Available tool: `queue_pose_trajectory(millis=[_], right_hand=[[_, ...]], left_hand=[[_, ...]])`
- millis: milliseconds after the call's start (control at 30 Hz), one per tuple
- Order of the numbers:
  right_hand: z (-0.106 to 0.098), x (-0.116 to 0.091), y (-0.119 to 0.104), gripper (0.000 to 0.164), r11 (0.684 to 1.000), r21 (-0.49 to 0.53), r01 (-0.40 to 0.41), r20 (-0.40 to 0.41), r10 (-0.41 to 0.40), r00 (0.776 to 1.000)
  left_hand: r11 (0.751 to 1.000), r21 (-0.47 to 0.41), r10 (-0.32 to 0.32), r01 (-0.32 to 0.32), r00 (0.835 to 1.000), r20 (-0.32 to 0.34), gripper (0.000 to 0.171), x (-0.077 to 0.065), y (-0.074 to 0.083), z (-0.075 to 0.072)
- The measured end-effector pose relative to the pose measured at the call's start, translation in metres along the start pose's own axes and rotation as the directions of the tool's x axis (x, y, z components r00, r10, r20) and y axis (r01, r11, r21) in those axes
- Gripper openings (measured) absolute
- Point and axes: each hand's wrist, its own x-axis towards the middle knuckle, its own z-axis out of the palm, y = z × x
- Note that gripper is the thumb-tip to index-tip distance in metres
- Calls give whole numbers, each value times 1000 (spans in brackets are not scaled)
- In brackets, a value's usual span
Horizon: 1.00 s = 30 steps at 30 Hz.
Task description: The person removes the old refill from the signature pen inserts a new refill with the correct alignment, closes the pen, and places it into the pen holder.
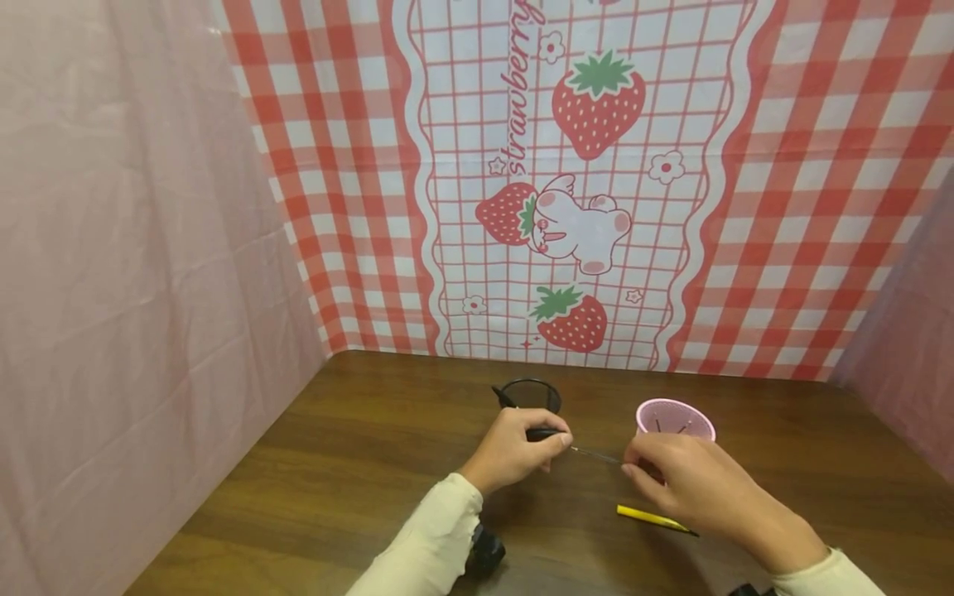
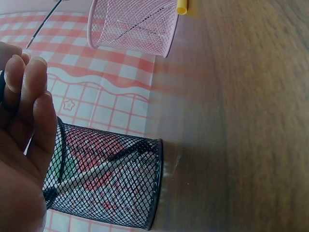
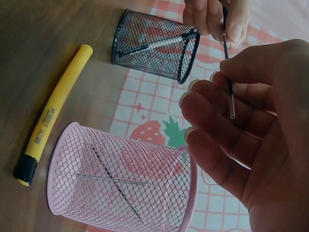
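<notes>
My left hand (image 1: 514, 451) pinches a dark, slim pen part (image 1: 542, 433) between thumb and fingers. A thin pen refill (image 1: 596, 454) spans the gap between my two hands. Its other end is pinched by the thumb and index finger of my right hand (image 1: 701, 480); in the right wrist view the refill (image 3: 231, 92) shows a dark band and a clear tail past the fingertips. Behind my left hand stands a black mesh pen cup (image 2: 111, 181) with a pen leaning inside. A pink mesh pen cup (image 3: 116, 179) behind my right hand holds two thin crossed sticks.
A yellow barrel (image 3: 55, 106) with a black end lies on the wooden table (image 1: 358, 463) in front of the pink cup. Checked strawberry cloth (image 1: 574, 215) hangs behind the table; a pale curtain (image 1: 149, 290) hangs at the left.
</notes>
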Motion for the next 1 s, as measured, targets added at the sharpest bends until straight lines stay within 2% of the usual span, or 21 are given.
queue_pose_trajectory(millis=[33, 167, 233, 500, 767, 1000], right_hand=[[0, 0, -1, 30, 1000, 3, 3, 0, -3, 1000], [3, -1, -3, 30, 1000, 11, 20, -3, -20, 1000], [4, -1, -4, 31, 1000, 21, 23, 0, -23, 1000], [7, -2, -9, 34, 999, 31, 38, 6, -38, 999], [10, -2, -14, 35, 999, 42, 30, 31, -31, 999], [14, -2, -17, 35, 996, 73, 58, 33, -61, 998]], left_hand=[[1000, 6, -2, 2, 1000, 0, 11, 0, -1, 0], [1000, 3, -4, 4, 1000, -8, 8, -3, 15, -2], [1000, 3, -3, 3, 1000, -10, 8, -3, 16, -2], [1000, 17, -6, 6, 1000, -5, 8, 0, -3, 0], [1000, 21, 8, -7, 1000, -4, 9, 2, -4, 1], [1000, 12, 25, -25, 1000, 5, 8, 1, -4, -1]])
